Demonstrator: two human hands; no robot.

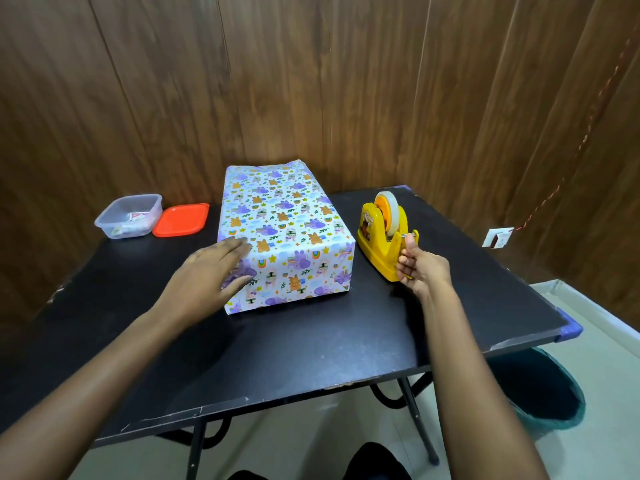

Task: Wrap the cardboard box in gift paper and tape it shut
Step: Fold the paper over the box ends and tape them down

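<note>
The box (287,230), covered in white gift paper printed with purple and orange animals, lies on the black table (311,341). My left hand (211,268) rests flat, fingers spread, against the box's near left corner. A yellow tape dispenser (382,233) with a roll of tape stands right of the box. My right hand (417,265) is at the dispenser's cutter end, thumb up and fingers curled as if pinching the tape end. The tape strip itself is too thin to make out.
A clear plastic container (129,216) and its orange lid (181,220) sit at the table's far left. Wooden wall panels stand close behind the table. A dark bin (540,393) sits on the floor under the right edge.
</note>
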